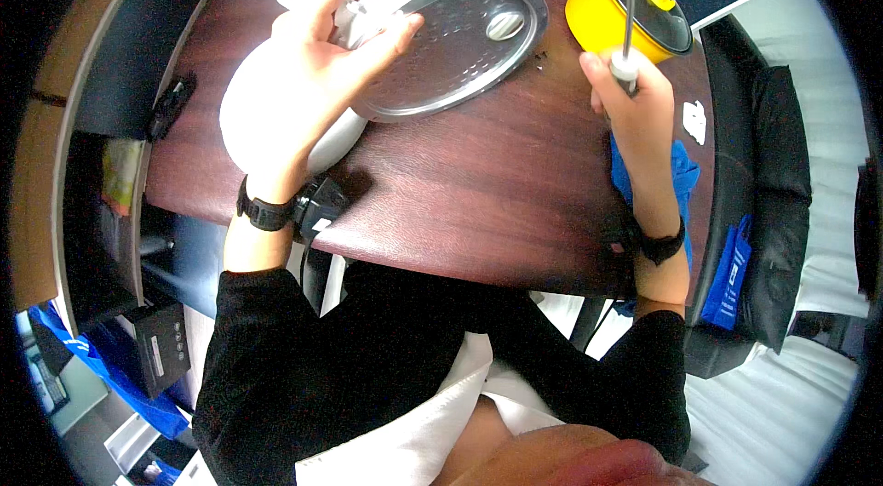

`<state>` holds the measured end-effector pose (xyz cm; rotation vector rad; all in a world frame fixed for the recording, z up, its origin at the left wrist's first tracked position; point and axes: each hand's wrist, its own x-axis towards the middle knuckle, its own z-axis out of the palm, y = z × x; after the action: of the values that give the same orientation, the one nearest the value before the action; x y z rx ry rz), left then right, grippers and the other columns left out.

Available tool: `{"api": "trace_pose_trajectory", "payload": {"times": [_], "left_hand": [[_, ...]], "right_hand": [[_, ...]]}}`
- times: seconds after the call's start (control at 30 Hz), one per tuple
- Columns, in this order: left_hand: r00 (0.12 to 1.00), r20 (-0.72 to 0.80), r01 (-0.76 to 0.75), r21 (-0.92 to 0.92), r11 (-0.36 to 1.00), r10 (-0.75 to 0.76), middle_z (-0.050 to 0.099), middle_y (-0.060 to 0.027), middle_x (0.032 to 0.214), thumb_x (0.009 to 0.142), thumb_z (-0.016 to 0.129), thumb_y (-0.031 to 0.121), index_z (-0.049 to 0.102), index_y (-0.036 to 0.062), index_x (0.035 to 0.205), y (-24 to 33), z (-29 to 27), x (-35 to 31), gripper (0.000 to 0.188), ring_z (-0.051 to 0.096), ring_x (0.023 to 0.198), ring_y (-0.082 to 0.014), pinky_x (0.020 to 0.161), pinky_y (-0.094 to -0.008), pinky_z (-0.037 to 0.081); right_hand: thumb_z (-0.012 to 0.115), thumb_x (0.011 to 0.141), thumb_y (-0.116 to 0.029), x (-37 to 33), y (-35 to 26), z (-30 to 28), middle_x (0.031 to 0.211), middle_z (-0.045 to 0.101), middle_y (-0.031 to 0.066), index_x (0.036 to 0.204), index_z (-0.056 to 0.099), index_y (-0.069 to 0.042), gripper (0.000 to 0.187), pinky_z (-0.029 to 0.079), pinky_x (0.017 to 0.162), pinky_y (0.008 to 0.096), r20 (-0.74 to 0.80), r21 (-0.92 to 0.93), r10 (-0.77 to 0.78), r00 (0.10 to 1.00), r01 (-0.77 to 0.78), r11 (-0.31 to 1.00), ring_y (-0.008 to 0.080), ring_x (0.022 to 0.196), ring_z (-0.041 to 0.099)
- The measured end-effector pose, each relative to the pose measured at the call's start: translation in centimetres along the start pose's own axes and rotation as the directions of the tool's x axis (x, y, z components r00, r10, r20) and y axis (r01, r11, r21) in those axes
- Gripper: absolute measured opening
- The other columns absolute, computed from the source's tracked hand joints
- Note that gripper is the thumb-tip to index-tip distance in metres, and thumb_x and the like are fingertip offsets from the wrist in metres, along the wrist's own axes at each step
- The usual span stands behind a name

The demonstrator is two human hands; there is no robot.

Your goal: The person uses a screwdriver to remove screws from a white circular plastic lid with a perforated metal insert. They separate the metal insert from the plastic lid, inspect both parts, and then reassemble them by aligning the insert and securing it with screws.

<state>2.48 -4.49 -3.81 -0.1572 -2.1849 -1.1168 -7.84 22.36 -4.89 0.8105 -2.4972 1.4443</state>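
Observation:
My left hand (322, 58) grips the edge of a round lid (441, 58), thumb on one side and fingers on the other. The lid is white-rimmed, with a dimpled metal inner plate and a small round vent, and stands tilted up. Beneath my left forearm sits a rounded white appliance body (250, 109), like a rice cooker, partly hidden by the hand. My right hand (639, 100) is closed around a screwdriver (630, 12) with a pale handle and a long thin shaft pointing away from me. Its tip is cut off at the upper edge.
A yellow pot (589, 12) with a dark lid stands at the back right. Small loose screws lie beside the round lid. A blue cloth (682, 175) is under my right forearm, near a white scrap (694, 122). A black plug-like block (320, 203) sits at the table's front edge.

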Motion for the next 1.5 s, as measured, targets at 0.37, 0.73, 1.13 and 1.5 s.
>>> {"api": "trace_pose_trajectory", "payload": {"times": [0.37, 0.73, 1.13, 1.5], "left_hand": [[0.998, 0.034, -0.047, 0.097, 0.994, 0.044, 0.063, -0.0058, 0.100, 0.075, 0.077, 0.009, 0.056, 0.0002, 0.117, -0.4, -1.0, 0.4, 0.048, 0.059, 0.088, -0.0111, 0.077, -0.0244, 0.049], [0.999, 0.030, -0.016, -0.073, 0.997, 0.018, 0.063, -0.0081, 0.100, 0.076, 0.075, 0.007, 0.053, -0.0001, 0.117, -0.9, -0.4, 0.5, 0.047, 0.059, 0.091, -0.0117, 0.080, -0.0237, 0.048], [0.995, -0.002, 0.100, 0.042, 0.994, -0.100, 0.065, -0.0032, 0.093, 0.078, 0.074, 0.011, 0.056, 0.0031, 0.104, -0.2, -0.2, 0.4, 0.033, 0.058, 0.084, -0.0068, 0.074, -0.0210, 0.046], [0.992, 0.001, 0.129, 0.051, 0.990, -0.130, 0.065, -0.0027, 0.084, 0.081, 0.072, 0.020, 0.058, 0.0063, 0.099, 1.0, 0.3, 0.4, 0.027, 0.056, 0.075, -0.0060, 0.066, -0.0208, 0.045]], "right_hand": [[0.065, 0.087, -0.019, 2.3, 1.8, 3.1, 0.091, 0.060, 0.0018, 0.120, 0.054, -0.002, 0.039, 0.045, 0.053, 0.0190, 0.118, 0.381, -0.158, 0.980, 0.102, 0.919, 0.0049, 0.062, 0.052], [0.069, 0.084, -0.021, 3.1, 2.3, 3.2, 0.085, 0.066, 0.0062, 0.110, 0.056, -0.002, 0.034, 0.048, 0.060, 0.0253, 0.107, 0.276, -0.229, 0.968, 0.193, 0.942, 0.0111, 0.066, 0.059], [0.072, 0.081, -0.028, 2.8, 2.3, 3.8, 0.081, 0.067, 0.0109, 0.102, 0.060, -0.005, 0.034, 0.051, 0.067, 0.0299, -0.031, 0.101, -0.202, 0.979, 0.204, 0.974, 0.0174, 0.074, 0.065], [0.065, 0.087, -0.023, 1.7, 0.9, 2.5, 0.071, 0.058, 0.0006, 0.104, 0.058, -0.001, 0.028, 0.042, 0.049, 0.0201, -0.018, 0.231, -0.107, 0.994, 0.108, 0.967, 0.0061, 0.053, 0.053]]}}
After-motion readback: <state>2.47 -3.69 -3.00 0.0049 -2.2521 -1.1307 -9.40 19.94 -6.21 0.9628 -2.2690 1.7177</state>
